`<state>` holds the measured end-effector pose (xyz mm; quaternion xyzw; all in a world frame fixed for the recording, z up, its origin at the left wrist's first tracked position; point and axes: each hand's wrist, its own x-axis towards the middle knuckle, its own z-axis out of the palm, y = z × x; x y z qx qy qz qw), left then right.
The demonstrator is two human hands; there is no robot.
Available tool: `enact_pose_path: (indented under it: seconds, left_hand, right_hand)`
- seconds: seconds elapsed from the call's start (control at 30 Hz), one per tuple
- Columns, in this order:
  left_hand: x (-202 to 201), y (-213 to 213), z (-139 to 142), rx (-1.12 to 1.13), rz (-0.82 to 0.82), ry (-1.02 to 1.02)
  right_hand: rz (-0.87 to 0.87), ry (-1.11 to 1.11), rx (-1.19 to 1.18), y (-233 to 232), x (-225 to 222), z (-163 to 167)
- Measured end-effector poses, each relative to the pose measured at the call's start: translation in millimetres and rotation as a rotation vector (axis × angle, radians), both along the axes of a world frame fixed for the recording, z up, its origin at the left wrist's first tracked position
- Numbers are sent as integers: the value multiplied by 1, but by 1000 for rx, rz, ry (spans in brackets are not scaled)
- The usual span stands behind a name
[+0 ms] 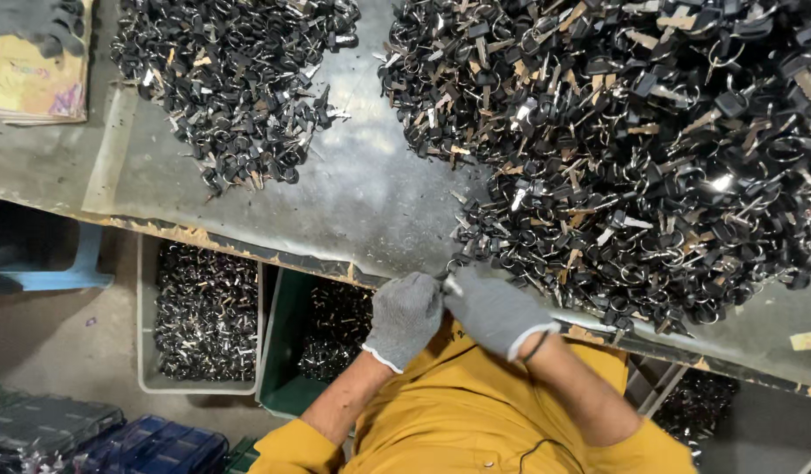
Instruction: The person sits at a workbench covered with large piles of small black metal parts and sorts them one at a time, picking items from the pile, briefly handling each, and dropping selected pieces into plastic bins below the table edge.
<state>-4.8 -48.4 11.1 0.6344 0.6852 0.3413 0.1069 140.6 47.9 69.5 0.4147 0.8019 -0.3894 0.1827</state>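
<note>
My left hand (405,314) and my right hand (491,309), both in grey knit gloves, meet at the near edge of the metal table (362,184). Their fingertips pinch a small key with a ring (448,281) between them; most of it is hidden by the gloves. Just beyond the hands spreads a large pile of black-headed keys with metal rings (642,149), covering the right half of the table. A smaller pile of the same keys (239,88) lies at the far left. My sleeves are yellow.
Under the table edge stand a grey bin (204,316) and a green bin (322,329), both holding small metal parts. A yellow booklet (37,83) with a dark glove (46,22) on it lies far left. A blue stool (63,274) and dark cases (151,448) sit on the floor.
</note>
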Motion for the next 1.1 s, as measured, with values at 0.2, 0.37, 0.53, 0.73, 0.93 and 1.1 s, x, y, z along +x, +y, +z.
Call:
enact_pose_path:
  seconds: [0.2,0.37,0.53,0.73,0.93,1.1]
  left_hand:
    - [0,1,8,-25,15,-10]
    - [-8,7,20,-292,35,-35]
    - [-12,13,24,-334,-46,53]
    - [-5,10,16,-355,-95,165]
    - [-6,9,16,-247,-84,148]
    - [-6,9,15,-156,68,-12]
  right_hand:
    - [-53,17,589,-23,4,-5]
    - [-113,45,213,-17,12,-14]
    - [-130,64,220,-14,13,-14]
    - [-59,32,512,-26,1,-25]
    - [-60,11,376,-24,2,-27]
    - [116,31,877,-33,7,-29]
